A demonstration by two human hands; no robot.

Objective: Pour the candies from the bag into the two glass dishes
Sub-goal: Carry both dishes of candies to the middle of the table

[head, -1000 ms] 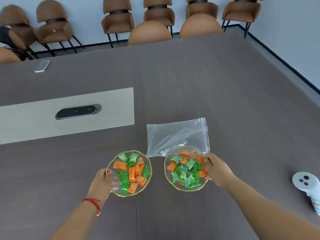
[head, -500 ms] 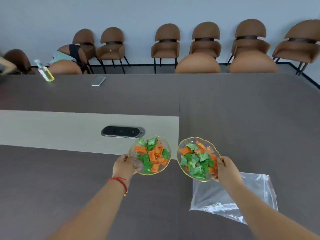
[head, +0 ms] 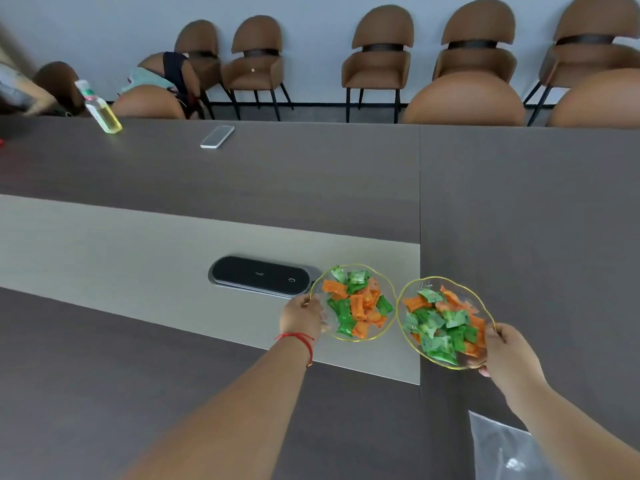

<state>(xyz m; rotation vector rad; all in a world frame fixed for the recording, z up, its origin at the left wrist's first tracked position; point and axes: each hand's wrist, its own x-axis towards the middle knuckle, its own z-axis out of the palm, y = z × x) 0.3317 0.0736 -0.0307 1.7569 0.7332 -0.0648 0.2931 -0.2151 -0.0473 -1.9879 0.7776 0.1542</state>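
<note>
Two gold-rimmed glass dishes full of orange and green wrapped candies are held side by side over the table. My left hand (head: 300, 317) grips the left dish (head: 390, 286) by its near-left rim. My right hand (head: 509, 353) grips the right dish (head: 408, 291) at its near-right rim; that dish tilts a little toward me. The clear plastic bag (head: 502, 448) lies flat on the table at the bottom right, behind my right forearm, with no candies visible in it.
A black oval panel (head: 260, 276) is set into the table's beige strip (head: 104, 251) just left of the dishes. Farther off lie a white phone (head: 217, 136) and a bottle of yellow liquid (head: 98, 109). Brown chairs (head: 379, 60) line the far side.
Both hands have carried the dishes up and forward, away from the bag, toward the beige strip and the black panel. My view has swung left, so the bag now sits at the bottom right.
</note>
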